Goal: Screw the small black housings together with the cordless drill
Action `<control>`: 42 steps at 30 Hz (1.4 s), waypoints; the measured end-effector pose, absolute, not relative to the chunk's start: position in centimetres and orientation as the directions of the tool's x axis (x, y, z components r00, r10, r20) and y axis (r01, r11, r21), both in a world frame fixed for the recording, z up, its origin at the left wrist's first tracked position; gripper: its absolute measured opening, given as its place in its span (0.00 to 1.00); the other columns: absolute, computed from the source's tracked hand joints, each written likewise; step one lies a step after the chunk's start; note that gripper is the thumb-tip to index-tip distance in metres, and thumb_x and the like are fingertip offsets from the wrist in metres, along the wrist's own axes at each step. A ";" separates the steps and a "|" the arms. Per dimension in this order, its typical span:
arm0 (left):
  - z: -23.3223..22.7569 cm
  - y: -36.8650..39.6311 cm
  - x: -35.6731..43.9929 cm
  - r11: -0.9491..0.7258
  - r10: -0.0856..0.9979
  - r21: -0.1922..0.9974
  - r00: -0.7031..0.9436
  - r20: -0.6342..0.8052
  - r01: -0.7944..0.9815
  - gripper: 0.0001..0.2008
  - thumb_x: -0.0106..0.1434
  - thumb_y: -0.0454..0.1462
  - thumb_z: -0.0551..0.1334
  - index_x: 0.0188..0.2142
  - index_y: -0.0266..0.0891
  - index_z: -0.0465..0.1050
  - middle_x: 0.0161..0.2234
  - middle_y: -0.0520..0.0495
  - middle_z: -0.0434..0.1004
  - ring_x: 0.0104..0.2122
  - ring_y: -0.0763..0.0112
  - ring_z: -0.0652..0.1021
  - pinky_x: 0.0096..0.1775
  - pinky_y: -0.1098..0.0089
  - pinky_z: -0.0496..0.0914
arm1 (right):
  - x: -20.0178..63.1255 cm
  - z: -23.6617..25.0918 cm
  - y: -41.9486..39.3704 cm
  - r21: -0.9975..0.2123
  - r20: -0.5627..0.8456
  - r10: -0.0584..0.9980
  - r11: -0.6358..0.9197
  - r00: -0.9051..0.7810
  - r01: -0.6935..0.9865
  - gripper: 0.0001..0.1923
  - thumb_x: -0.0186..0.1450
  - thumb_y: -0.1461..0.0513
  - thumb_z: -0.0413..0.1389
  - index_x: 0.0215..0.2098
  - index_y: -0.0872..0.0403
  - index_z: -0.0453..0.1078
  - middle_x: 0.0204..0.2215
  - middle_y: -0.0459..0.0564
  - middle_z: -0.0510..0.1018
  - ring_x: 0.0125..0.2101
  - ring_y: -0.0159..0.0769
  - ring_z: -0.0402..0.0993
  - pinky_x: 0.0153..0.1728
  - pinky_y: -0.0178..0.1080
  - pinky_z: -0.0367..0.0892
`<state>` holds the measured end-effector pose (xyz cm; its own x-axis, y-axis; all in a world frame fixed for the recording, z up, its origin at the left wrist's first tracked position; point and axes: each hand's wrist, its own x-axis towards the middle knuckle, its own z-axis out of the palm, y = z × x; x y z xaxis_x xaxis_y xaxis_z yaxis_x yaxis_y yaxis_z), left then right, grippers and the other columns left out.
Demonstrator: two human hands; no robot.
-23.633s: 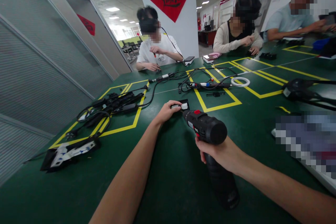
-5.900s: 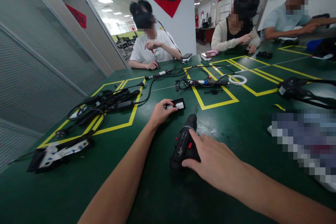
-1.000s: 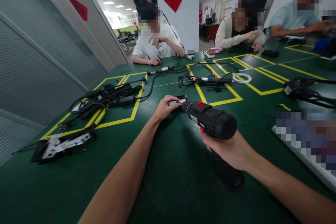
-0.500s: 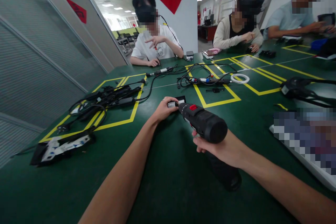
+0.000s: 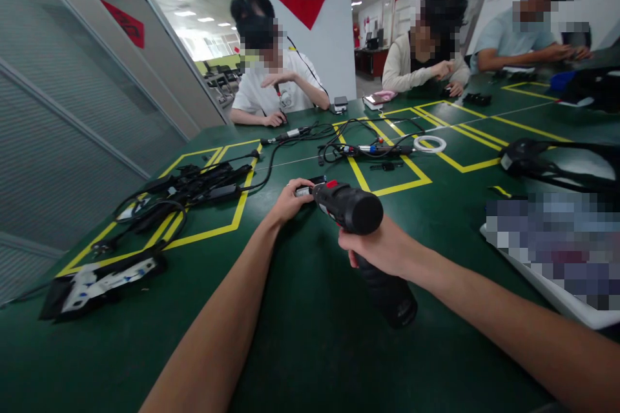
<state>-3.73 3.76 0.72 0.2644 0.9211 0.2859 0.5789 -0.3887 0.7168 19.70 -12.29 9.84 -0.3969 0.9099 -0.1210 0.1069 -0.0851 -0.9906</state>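
My right hand (image 5: 371, 242) is wrapped round the grip of a black cordless drill (image 5: 346, 206) with a red switch on top. The drill points away from me and to the left, its front end close to my left hand (image 5: 289, 199). The fingers of that hand are closed on a small black-and-white block (image 5: 304, 191) lying on the green table. A dark part (image 5: 318, 179) shows just behind the block. The drill body hides its own tip, so I cannot tell whether it touches the block.
Tangled black cables (image 5: 208, 184) lie left, near a white-and-black part (image 5: 109, 287). Farther back are a pen-like tool (image 5: 372, 150) and a white ring (image 5: 429, 144). A pale-edged pixelated item (image 5: 557, 297) and a black strap (image 5: 518, 158) lie right. Three people sit across the table.
The drill and my right hand have moved forward and left, closer to the block. My left hand stays on the block. The whole view has shifted slightly.
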 end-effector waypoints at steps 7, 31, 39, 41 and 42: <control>0.3 3.9 -4.2 -0.387 0.921 0.740 0.274 0.278 0.549 0.17 0.53 0.42 0.62 0.43 0.41 0.72 0.44 0.47 0.72 0.47 0.62 0.71 0.53 0.61 0.63 | 20.0 9.3 -12.8 -0.992 -0.113 0.907 -0.083 -0.405 0.091 0.19 0.54 0.67 0.56 0.44 0.54 0.63 0.20 0.39 0.69 0.18 0.30 0.68 0.21 0.33 0.64; 0.5 3.6 -3.6 -0.338 0.940 0.775 0.232 0.250 0.535 0.15 0.52 0.39 0.62 0.41 0.42 0.73 0.43 0.49 0.72 0.46 0.62 0.71 0.52 0.60 0.63 | 20.5 9.3 -13.1 -0.989 -0.114 0.894 -0.063 -0.432 0.131 0.15 0.58 0.67 0.55 0.44 0.55 0.65 0.20 0.40 0.69 0.20 0.29 0.68 0.22 0.33 0.64; 0.6 3.5 -3.5 -0.351 0.935 0.782 0.236 0.264 0.516 0.15 0.52 0.39 0.61 0.40 0.40 0.73 0.43 0.48 0.72 0.47 0.62 0.70 0.53 0.61 0.62 | 20.6 9.0 -13.0 -0.991 -0.126 0.881 -0.087 -0.456 0.107 0.18 0.57 0.64 0.59 0.46 0.54 0.64 0.25 0.41 0.70 0.20 0.28 0.67 0.23 0.34 0.65; 0.5 3.5 -3.5 -0.351 0.935 0.783 0.235 0.265 0.513 0.15 0.52 0.39 0.61 0.40 0.40 0.73 0.43 0.48 0.72 0.47 0.62 0.71 0.53 0.61 0.62 | 20.8 8.8 -12.9 -0.994 -0.103 0.862 -0.074 -0.497 0.079 0.20 0.57 0.64 0.60 0.47 0.54 0.63 0.29 0.42 0.71 0.21 0.28 0.68 0.24 0.34 0.66; 0.5 3.5 -3.5 -0.351 0.935 0.784 0.234 0.266 0.511 0.15 0.52 0.39 0.62 0.41 0.40 0.73 0.43 0.48 0.72 0.47 0.62 0.71 0.53 0.61 0.62 | 20.9 8.8 -12.9 -0.996 -0.091 0.849 -0.070 -0.521 0.061 0.21 0.57 0.64 0.61 0.47 0.53 0.63 0.31 0.43 0.72 0.22 0.27 0.69 0.25 0.34 0.67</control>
<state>-3.54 3.55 0.50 0.2342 0.9351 0.2660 0.5112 -0.3512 0.7845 20.93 -12.90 8.75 -0.5208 0.8488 -0.0914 0.0606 -0.0701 -0.9957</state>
